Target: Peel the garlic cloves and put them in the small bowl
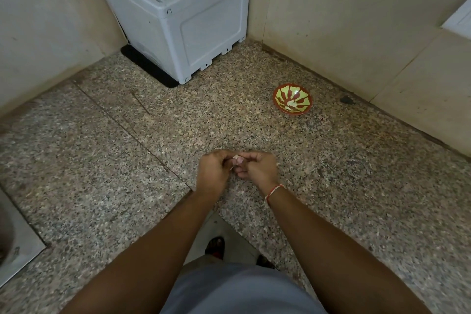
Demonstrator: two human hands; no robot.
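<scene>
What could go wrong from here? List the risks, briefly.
1. The garlic clove is pinched between the left hand and right hand above the counter edge; if it slips, it may fall to the floor.
2. The small bowl sits far off to the right, so a tossed clove could miss it.

The counter (107,150) is speckled throughout in grey, pink-brown and black. The small bowl (292,102) is rimmed in red-brown, and its inside is patterned with yellow-green patches parted by red-brown streaks spreading from the centre; pale cream garlic pieces (291,103) are seen in it. A whitish, faintly pink garlic clove (237,159) is seen between the hands. A thread (274,190) of red and white is worn on the right wrist. The box (183,7) is light grey, on a black mat (147,66). The walls (356,20) are beige.
</scene>
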